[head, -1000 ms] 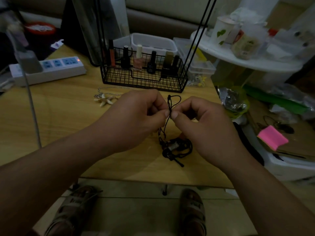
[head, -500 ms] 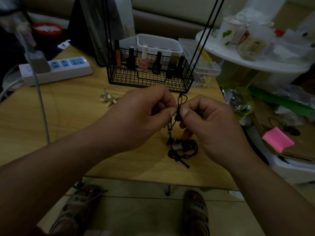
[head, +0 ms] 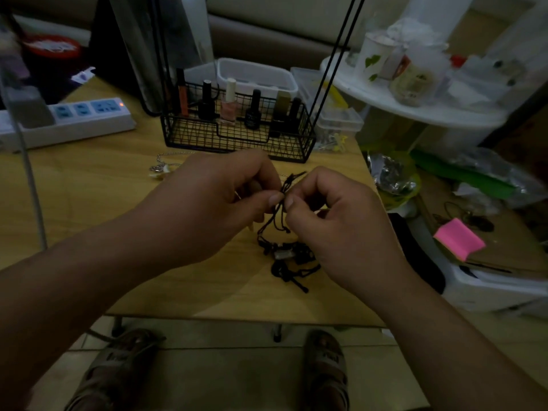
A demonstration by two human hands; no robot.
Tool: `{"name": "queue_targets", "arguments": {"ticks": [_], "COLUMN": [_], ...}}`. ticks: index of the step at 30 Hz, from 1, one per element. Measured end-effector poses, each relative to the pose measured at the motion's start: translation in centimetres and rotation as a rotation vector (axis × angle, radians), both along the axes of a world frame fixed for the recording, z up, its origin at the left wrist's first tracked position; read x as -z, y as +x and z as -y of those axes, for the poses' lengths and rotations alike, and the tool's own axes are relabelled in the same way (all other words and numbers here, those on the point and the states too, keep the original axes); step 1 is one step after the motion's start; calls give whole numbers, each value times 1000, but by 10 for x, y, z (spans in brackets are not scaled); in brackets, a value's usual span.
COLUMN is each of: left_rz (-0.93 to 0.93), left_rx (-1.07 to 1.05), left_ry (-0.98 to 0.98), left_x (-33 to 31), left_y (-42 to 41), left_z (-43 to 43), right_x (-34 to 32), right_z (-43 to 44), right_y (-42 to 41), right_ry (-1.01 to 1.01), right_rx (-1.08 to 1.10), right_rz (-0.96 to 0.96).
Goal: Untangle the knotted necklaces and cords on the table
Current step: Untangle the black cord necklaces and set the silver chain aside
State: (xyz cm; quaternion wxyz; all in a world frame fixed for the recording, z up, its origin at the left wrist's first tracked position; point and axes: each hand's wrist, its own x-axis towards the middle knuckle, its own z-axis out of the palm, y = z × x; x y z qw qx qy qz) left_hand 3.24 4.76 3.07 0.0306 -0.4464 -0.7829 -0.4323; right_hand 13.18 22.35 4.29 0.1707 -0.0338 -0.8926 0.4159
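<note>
Black cord (head: 285,188): the knotted section is raised off the wooden table (head: 89,200) and held between both hands. Short loops and one free end stick up above the pinch. Strands hang from it to the tangle (head: 292,258), which lies on the table just below and partly under the right hand (head: 341,229). A small pale metallic piece sits in the tangle; what it is cannot be told.

Grip: the left hand (head: 213,203) pinches the cord between thumb and forefinger. The right hand does the same from the other side, thumb tips nearly touching. The remaining fingers of both are curled in.

Second item: a silver chain necklace (head: 162,165) lies flat on the table behind the left hand, in front of the wire basket (head: 237,140) of nail polish bottles. It is partly hidden and no hand touches it.

Step, as judged: picking one knot loose near the upper end of the cord. The bulk of the tangle looks unresolved, so the task is early to midway.

Next move, as judged:
- Find which strand runs through the loop.
- Feed slack into the knot rather than pull the ends.
- Use fingernail work.

Risks: dim light makes the strands hard to trace, and a hard tug would tighten the knot.
</note>
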Motion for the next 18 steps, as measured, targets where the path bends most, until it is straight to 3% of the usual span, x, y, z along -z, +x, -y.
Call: {"name": "queue_targets", "arguments": {"ticks": [11, 18], "left_rz": [7, -101], "left_rx": [52, 35], "left_ry": [-72, -128], "left_x": [2, 0], "left_y": [-3, -5], "left_z": [1, 0], "right_x": [1, 4], "right_z": [-4, -7], "right_y": [-2, -4], "right_ry": [175, 225], "right_rx": [-34, -86], "right_rz": [-76, -63]}}
